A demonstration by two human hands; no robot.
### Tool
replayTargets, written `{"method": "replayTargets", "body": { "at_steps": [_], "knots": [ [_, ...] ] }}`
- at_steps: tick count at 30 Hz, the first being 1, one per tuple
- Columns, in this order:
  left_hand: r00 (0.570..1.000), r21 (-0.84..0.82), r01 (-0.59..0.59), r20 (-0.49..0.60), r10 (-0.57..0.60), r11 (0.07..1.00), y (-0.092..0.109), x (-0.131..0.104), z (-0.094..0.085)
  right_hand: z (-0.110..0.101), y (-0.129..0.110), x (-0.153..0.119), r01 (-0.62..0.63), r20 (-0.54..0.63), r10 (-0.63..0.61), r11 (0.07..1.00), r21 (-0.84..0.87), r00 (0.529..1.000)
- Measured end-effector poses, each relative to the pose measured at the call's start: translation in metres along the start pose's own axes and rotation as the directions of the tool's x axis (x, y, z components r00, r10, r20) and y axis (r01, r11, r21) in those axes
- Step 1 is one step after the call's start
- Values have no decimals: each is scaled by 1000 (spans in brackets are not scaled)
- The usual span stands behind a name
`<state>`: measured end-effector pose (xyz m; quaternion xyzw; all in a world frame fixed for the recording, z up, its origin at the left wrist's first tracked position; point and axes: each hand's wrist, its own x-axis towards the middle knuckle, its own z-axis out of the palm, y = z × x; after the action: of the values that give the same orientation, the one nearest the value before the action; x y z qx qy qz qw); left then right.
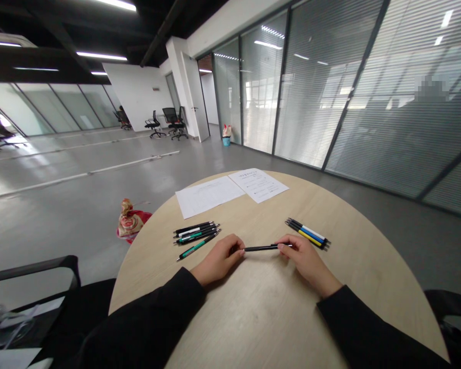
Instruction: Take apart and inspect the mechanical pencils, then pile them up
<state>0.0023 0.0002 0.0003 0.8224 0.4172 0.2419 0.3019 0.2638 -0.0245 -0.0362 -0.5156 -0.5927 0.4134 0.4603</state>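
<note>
Right grip point(304, 257) partly covers the black pen point(262, 248).

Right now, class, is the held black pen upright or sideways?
Sideways: the black pen stretches nearly level between the left hand and the right hand.

Left pens point(196, 236) and right pens point(308, 233) on table point(234, 318), single pen point(260, 248) between them, papers point(210, 195) behind

Round table point(230, 318); two paper sheets point(230, 190), left pen row point(194, 236), right pen row point(310, 234).
</note>
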Motion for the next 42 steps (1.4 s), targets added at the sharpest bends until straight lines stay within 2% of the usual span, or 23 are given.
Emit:
{"method": "replayTargets", "body": {
  "at_steps": [7, 18, 31, 35, 38, 42],
  "knots": [
    [1000, -35, -4, -15, 3, 999, 1, -1, 0, 1, 2, 0, -41, 63, 41, 999, 0, 997],
    [998, 10, -33, 45, 32, 999, 4, 1, -3, 0, -4, -1, 13, 22, -13, 1000, -1, 1000],
    [1000, -39, 7, -19, -8, 999, 4, 1, -3, 0, 2, 2, -3, 29, 2, 999, 37, 1000],
    [998, -99, 24, -50, -29, 995, 3, 1, -2, 2, 0, 0, -7, 31, 5, 999, 45, 1000],
    [995, -206, 48, -75, -65, 977, 0, 2, -1, 4, -6, -5, 12, 52, -12, 1000, 5, 999],
    [982, -392, 93, -117, -149, 915, -7, 5, 1, 11, -26, -17, 155, 141, -125, 961, -229, 982]
  ]
}}
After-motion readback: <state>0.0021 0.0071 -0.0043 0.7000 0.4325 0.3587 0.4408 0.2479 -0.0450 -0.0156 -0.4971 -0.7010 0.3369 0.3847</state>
